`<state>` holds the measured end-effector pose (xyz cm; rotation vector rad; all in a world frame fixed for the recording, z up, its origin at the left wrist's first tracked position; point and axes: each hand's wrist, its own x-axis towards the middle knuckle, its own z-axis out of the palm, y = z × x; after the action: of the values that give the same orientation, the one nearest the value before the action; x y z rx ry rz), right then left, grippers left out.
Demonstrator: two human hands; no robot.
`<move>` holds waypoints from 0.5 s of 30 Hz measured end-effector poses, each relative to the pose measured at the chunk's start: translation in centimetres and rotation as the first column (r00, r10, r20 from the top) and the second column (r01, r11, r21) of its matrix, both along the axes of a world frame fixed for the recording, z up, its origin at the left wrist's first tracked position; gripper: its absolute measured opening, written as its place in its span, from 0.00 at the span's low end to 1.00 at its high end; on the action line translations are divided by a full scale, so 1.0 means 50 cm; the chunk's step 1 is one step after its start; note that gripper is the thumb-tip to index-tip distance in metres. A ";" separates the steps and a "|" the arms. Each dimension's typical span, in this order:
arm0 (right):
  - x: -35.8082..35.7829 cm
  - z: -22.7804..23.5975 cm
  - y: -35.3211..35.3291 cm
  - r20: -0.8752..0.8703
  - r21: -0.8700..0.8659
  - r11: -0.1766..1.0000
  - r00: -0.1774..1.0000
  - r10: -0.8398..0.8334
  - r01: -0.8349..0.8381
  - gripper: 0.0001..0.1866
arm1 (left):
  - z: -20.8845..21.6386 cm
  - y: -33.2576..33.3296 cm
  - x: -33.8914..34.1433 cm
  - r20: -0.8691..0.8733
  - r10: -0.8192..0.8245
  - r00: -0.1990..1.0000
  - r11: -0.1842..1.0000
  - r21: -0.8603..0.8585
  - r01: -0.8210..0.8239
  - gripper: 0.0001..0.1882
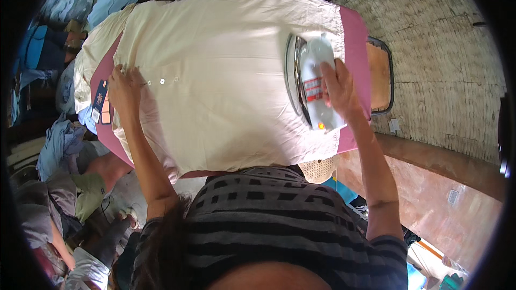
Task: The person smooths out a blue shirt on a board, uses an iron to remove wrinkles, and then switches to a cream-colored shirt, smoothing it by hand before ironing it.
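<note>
Several crumpled garments [67, 2] lie heaped at the far left, and nearer the lower edge another person [88, 196] is partly in view. Next comes a dark card tag [100, 95], just left of the left hand [124, 88]. That hand is at the left part of a cream garment [226, 64], its fingers bent down onto the cloth; whether they pinch it or only press, I cannot tell. Three buttons [162, 81] run in a line rightward from near these fingers. A broad, lightly creased stretch of the garment lies between the hands. Near its right edge is the iron [318, 86], slightly blurred, its long axis running from the far side toward the wearer, roughly square to the line of buttons. The right hand [341, 90] is the nearer one, its fingers clamped around the handle; the iron's metal edge faces left, toward the left hand, which is well apart. Past the garment, the pink-covered worktop [356, 48] shows as a strip, then a woven surface [430, 64].
</note>
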<state>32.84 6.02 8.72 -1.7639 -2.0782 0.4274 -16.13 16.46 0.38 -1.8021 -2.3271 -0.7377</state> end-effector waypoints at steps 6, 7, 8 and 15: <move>0.030 -0.060 -0.179 0.014 0.010 0.987 0.987 -0.163 0.163 0.11 | 0.042 -0.095 0.346 0.067 -0.638 0.767 0.768 0.127 0.628 0.33; 0.018 -0.036 -0.192 -0.063 -0.025 0.982 0.980 -0.190 0.188 0.09 | 0.043 -0.115 0.412 0.105 -0.714 0.692 0.700 0.106 0.706 0.34; 0.003 -0.018 -0.202 -0.191 -0.085 0.958 0.939 -0.284 0.273 0.07 | 0.038 -0.132 0.470 0.078 -0.752 0.655 0.660 0.070 0.748 0.34; -0.033 0.024 -0.195 -0.584 -0.350 0.746 0.491 -0.647 0.566 0.13 | -0.020 -0.158 0.528 0.101 -0.817 0.567 0.563 -0.066 0.824 0.35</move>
<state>31.16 -3.73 9.95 -1.8711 -0.8388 0.8209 10.27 8.55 -0.62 -2.9804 -1.4158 -0.7367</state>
